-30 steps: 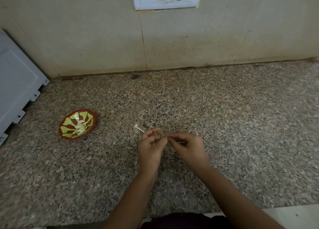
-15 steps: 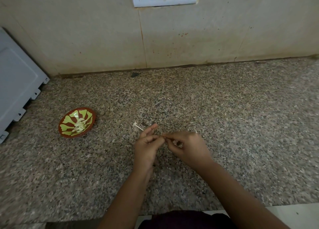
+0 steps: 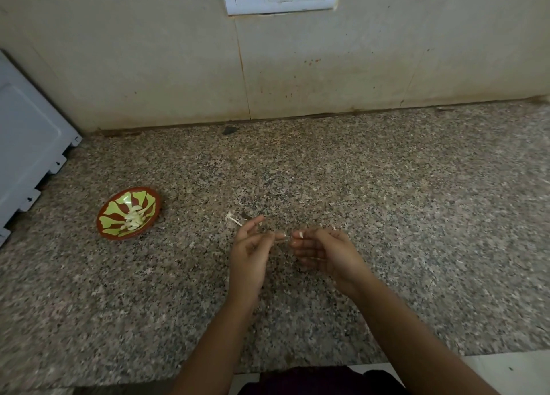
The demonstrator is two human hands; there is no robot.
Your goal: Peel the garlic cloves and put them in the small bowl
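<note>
Over the speckled granite desk [image 3: 416,216] the right hand [image 3: 324,251] pinches a small pale garlic clove [image 3: 301,235], long axis seemingly upright, while the left hand [image 3: 248,251], just apart, pinches a thin papery skin strip [image 3: 281,236].

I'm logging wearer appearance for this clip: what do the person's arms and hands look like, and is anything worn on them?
The left forearm and right forearm are bare to the frame's edge, no sleeves in view. Neither the left hand nor the right hand shows a glove, ring, watch or bangle. A dark maroon garment shows at the bottom edge between the arms.
</note>
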